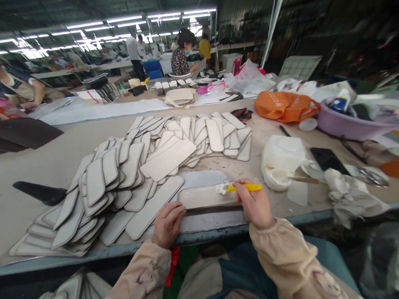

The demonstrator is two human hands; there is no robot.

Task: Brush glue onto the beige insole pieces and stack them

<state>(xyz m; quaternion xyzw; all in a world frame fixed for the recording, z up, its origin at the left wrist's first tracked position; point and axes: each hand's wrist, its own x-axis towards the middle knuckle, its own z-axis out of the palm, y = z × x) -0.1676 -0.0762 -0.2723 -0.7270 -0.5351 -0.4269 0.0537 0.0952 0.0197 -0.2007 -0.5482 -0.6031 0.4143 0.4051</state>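
Note:
My right hand (255, 205) is closed round a yellow-handled brush (242, 187), whose white bristles rest on the top of a pale flat piece (205, 197) lying at the table's near edge. My left hand (167, 223) presses its curled fingers onto the left end of that piece, holding it down. To the left, a long spread of several similar grey-white flat pieces (125, 177) fans across the table. A white glue bowl (280, 164) with a tool lying in it sits just right of the brush.
A dark phone (327, 160), crumpled cloth (349, 191) and scissors (372, 177) lie at the right. Behind are an orange bag (285, 106) and a purple basin (349, 123). A black piece (40, 192) lies at left. Other people work at far tables.

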